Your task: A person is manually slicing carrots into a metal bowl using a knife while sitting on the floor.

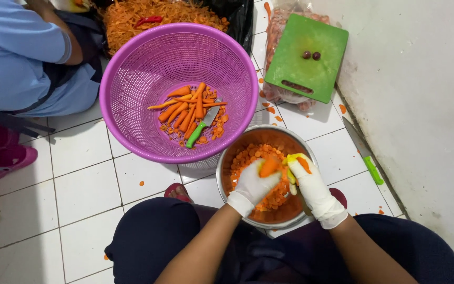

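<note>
Both my hands wear white gloves and hover over a steel bowl holding many carrot slices. My left hand grips an orange carrot. My right hand holds a yellow-handled tool with a carrot bit on it, right beside the carrot. A purple plastic basket stands beyond the bowl, with several whole carrots and a green-handled knife lying inside.
A green cutting board rests on a bag of carrots by the white wall. Another green-handled knife lies on the tiles at right. A person in blue sits at the upper left beside a heap of shredded carrot.
</note>
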